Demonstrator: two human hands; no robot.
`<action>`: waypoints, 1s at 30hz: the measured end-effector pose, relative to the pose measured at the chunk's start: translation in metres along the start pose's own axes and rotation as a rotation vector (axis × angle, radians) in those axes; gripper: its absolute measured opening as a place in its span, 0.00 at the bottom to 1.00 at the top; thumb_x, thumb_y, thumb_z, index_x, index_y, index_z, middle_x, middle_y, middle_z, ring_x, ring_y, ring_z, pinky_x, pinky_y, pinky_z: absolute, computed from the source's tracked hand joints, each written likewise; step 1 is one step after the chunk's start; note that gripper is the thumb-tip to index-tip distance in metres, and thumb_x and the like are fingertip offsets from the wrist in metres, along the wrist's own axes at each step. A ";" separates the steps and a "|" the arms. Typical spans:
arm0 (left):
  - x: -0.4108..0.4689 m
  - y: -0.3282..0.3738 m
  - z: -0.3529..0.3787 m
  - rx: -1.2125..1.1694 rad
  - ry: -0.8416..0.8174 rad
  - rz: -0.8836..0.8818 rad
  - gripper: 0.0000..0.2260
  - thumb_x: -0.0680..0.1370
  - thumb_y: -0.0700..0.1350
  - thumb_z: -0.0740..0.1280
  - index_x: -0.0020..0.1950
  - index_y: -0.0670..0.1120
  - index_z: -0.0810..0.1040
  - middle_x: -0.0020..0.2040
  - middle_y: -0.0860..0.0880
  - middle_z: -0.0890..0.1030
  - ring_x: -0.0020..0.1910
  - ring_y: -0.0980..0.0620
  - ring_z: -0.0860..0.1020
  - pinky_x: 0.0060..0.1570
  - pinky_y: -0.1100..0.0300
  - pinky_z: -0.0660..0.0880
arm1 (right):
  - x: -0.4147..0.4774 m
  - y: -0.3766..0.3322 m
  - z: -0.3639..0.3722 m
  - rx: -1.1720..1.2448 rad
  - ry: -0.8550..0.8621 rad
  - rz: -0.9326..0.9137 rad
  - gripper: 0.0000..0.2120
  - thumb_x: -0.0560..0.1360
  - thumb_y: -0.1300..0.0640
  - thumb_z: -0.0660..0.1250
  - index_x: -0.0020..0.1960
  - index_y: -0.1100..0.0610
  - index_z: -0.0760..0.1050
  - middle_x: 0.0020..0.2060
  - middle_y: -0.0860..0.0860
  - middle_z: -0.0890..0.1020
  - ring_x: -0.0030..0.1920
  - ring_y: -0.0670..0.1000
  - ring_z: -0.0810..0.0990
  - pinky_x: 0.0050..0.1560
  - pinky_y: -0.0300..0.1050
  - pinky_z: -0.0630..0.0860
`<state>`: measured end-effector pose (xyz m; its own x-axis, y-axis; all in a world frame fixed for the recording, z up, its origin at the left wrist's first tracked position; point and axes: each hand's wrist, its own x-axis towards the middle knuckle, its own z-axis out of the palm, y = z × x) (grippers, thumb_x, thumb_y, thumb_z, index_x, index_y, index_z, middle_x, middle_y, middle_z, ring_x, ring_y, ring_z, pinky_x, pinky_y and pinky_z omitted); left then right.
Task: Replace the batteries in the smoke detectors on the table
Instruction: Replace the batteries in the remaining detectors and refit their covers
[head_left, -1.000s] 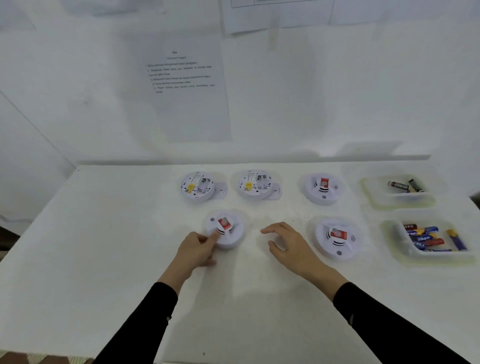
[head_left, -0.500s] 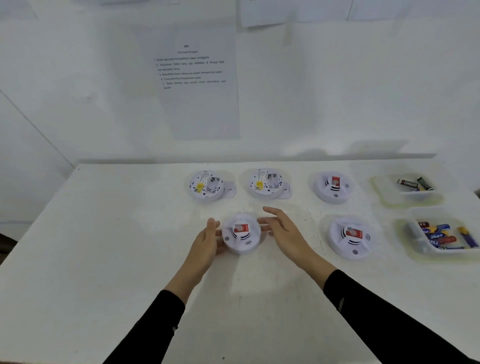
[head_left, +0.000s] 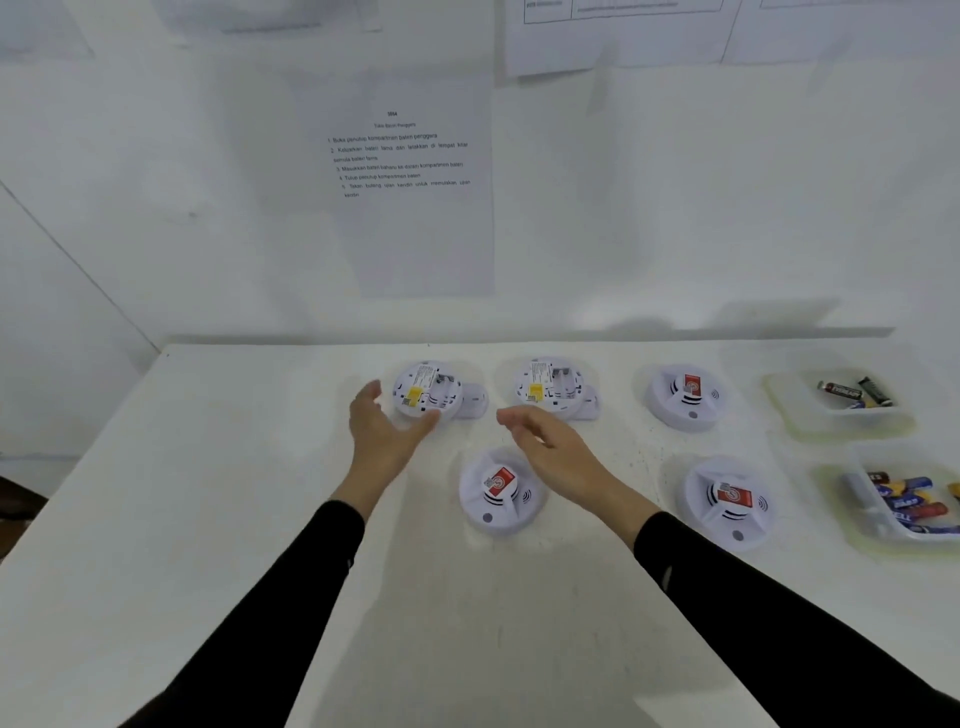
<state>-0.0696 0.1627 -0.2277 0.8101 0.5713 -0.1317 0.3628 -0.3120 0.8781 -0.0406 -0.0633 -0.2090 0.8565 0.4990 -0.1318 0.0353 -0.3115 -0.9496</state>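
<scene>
Five white smoke detectors lie on the white table (head_left: 208, 519). The back-left detector (head_left: 427, 391) and the back-middle detector (head_left: 549, 387) lie face down with yellow labels and open battery bays, each with a loose cover beside it. Three lie face up with red stickers: the near-middle detector (head_left: 501, 491), the back-right detector (head_left: 685, 396), and the near-right detector (head_left: 726, 501). My left hand (head_left: 382, 431) is open, its fingers at the back-left detector's near edge. My right hand (head_left: 550, 447) is open and hovers between the back-middle and near-middle detectors, holding nothing.
At the right, a far clear tray (head_left: 789, 410) holds a few dark batteries (head_left: 852, 391). A near clear tray (head_left: 862, 504) holds several coloured batteries (head_left: 906, 501). A printed instruction sheet (head_left: 400, 156) hangs on the wall behind the table.
Both hands have let go of the near-middle detector and moved away from me toward the back row. The left hand now reaches the back-left detector.
</scene>
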 end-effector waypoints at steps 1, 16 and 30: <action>0.008 0.003 0.000 0.014 -0.060 -0.010 0.52 0.64 0.53 0.82 0.78 0.41 0.56 0.76 0.44 0.63 0.74 0.45 0.64 0.72 0.48 0.64 | 0.010 -0.007 0.003 -0.117 -0.001 -0.049 0.16 0.81 0.62 0.56 0.65 0.53 0.74 0.60 0.43 0.77 0.62 0.40 0.74 0.61 0.32 0.69; 0.036 -0.022 -0.019 -0.040 -0.045 0.196 0.24 0.61 0.50 0.84 0.52 0.48 0.79 0.46 0.51 0.83 0.44 0.55 0.81 0.39 0.68 0.74 | 0.137 -0.014 0.032 -1.358 -0.295 -0.185 0.20 0.78 0.45 0.61 0.65 0.54 0.71 0.63 0.53 0.76 0.64 0.54 0.74 0.71 0.51 0.57; -0.049 0.024 0.010 -0.207 -0.272 0.242 0.45 0.61 0.55 0.83 0.73 0.55 0.65 0.67 0.60 0.72 0.66 0.63 0.72 0.59 0.67 0.71 | -0.039 0.017 -0.075 -0.847 0.184 -0.496 0.20 0.70 0.46 0.66 0.59 0.52 0.76 0.60 0.47 0.80 0.58 0.47 0.77 0.62 0.40 0.66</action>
<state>-0.0964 0.1197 -0.2051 0.9627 0.2704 -0.0021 0.0690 -0.2381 0.9688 -0.0346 -0.1482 -0.1983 0.7091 0.6184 0.3388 0.7049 -0.6114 -0.3595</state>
